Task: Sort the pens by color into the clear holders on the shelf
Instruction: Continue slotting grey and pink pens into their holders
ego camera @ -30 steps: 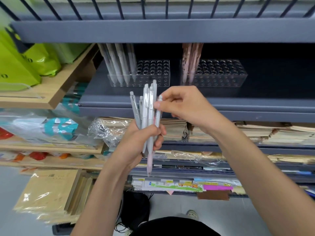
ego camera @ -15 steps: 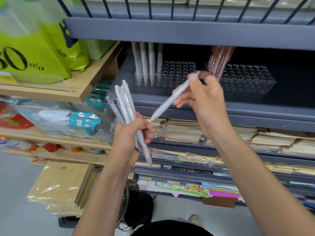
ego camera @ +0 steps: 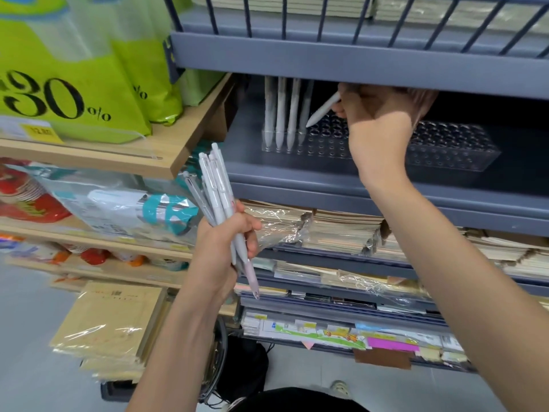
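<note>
Above the left holder [ego camera: 326, 145], your right hand [ego camera: 377, 129] pinches one white pen [ego camera: 323, 110] (tip toward seven o'clock); seat it next. Your left hand [ego camera: 222, 242] grips the bundle [ego camera: 214, 185].

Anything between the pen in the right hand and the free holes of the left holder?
Nothing visible. The right hand holds the pen tilted, with its tip just above the open holes of the left holder, beside the standing white pens. The upper shelf edge sits close above the hand.
</note>
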Demonstrator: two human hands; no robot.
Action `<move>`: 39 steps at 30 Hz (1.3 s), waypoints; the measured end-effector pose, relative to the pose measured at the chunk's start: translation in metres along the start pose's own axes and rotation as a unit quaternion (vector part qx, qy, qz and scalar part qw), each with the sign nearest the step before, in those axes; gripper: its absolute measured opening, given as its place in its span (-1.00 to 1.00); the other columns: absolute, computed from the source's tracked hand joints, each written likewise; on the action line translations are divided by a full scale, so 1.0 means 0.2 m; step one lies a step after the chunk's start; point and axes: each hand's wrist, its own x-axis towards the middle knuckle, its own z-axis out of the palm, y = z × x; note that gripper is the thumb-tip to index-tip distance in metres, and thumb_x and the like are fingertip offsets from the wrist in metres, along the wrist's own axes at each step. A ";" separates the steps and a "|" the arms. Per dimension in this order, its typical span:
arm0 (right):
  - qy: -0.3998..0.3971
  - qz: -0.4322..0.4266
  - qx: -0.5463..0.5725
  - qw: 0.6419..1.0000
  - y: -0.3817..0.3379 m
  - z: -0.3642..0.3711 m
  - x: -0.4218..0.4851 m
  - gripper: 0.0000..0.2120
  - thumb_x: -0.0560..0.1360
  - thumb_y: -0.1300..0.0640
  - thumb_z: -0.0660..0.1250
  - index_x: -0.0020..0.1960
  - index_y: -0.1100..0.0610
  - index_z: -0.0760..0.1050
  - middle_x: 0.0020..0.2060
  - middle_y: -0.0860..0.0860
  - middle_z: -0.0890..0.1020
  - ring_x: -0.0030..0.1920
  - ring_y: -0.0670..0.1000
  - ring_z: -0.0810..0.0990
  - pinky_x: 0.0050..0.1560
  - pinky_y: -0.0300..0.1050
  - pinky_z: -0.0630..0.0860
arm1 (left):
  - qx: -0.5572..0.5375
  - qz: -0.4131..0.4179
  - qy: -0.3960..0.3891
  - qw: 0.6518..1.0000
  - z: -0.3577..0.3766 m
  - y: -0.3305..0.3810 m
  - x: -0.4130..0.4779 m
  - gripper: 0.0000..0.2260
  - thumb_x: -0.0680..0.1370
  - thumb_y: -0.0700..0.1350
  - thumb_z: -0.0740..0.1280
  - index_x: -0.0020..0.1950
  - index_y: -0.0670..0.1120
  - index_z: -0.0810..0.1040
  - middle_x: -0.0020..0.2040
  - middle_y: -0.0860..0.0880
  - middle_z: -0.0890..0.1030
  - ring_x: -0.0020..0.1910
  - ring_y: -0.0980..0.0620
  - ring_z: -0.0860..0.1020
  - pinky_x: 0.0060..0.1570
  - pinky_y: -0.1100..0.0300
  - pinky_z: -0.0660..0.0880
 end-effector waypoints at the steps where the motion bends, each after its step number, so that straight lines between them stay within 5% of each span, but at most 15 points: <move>1: -0.002 -0.004 -0.015 1.000 0.01 0.01 0.01 -0.77 0.50 -0.03 0.35 -0.31 -0.12 0.63 -0.38 0.11 0.63 -0.28 0.35 0.57 -0.16 0.24 0.58 | 0.000 0.000 -0.002 1.000 -0.01 0.00 0.00 -0.75 0.29 -0.32 0.32 -0.08 -0.12 0.44 -0.38 -0.08 0.54 -0.54 0.05 0.39 -0.56 0.27 0.37; 5: -0.015 0.013 -0.096 0.995 0.03 0.09 0.09 -0.65 0.45 -0.14 0.36 -0.17 0.16 0.60 -0.27 0.05 0.69 -0.19 0.09 0.68 0.00 0.03 0.60 | 0.011 0.001 -0.010 1.000 -0.04 0.01 0.00 -0.75 0.29 -0.32 0.32 -0.08 -0.11 0.44 -0.37 -0.09 0.55 -0.54 0.04 0.39 -0.54 0.26 0.36; 9: -0.043 0.017 -0.187 0.981 0.05 0.16 0.13 -0.73 0.48 -0.11 0.39 -0.16 0.10 0.54 -0.26 -0.08 0.63 -0.15 -0.04 0.63 -0.08 -0.31 0.39 | 0.008 -0.003 -0.011 1.000 -0.05 0.01 0.00 -0.75 0.28 -0.31 0.34 -0.10 -0.10 0.47 -0.36 -0.10 0.54 -0.55 0.04 0.39 -0.55 0.26 0.35; 13: -0.079 0.029 -0.261 0.962 0.06 0.19 0.15 -0.57 0.47 -0.20 0.36 0.00 0.18 0.56 -0.09 0.04 0.66 -0.03 0.06 0.62 -0.01 -0.20 0.46 | 0.009 -0.003 -0.016 1.000 -0.06 0.02 -0.02 -0.71 0.19 -0.25 0.42 -0.13 -0.09 0.48 -0.36 -0.11 0.52 -0.55 0.03 0.38 -0.55 0.25 0.36; 18: -0.102 0.073 -0.214 0.969 0.07 0.19 0.16 -0.76 0.46 -0.09 0.42 -0.15 0.08 0.52 -0.26 -0.02 0.67 -0.15 0.02 0.66 0.04 -0.04 0.58 | 0.013 0.000 -0.010 1.000 -0.07 0.02 -0.03 -0.78 0.29 -0.31 0.33 -0.12 -0.09 0.47 -0.34 -0.11 0.52 -0.53 0.03 0.38 -0.56 0.24 0.36; 24: -0.127 0.083 -0.171 0.974 0.09 0.17 0.14 -0.85 0.45 0.15 0.46 -0.04 0.12 0.51 -0.10 0.11 0.69 -0.08 0.16 0.67 0.06 0.10 0.59 | 0.016 0.005 -0.008 1.000 -0.07 0.01 -0.04 -0.79 0.30 -0.31 0.33 -0.12 -0.11 0.46 -0.36 -0.10 0.55 -0.55 0.03 0.39 -0.55 0.27 0.36; 39: -0.142 0.030 -0.252 0.957 0.13 0.17 0.13 -0.88 0.45 0.09 0.47 -0.13 0.08 0.54 -0.27 -0.09 0.60 -0.21 -0.10 0.57 -0.12 -0.34 0.46 | 0.015 0.003 -0.010 1.000 -0.05 -0.03 -0.08 -0.72 0.21 -0.24 0.40 -0.13 -0.10 0.46 -0.36 -0.10 0.54 -0.55 0.02 0.40 -0.55 0.25 0.36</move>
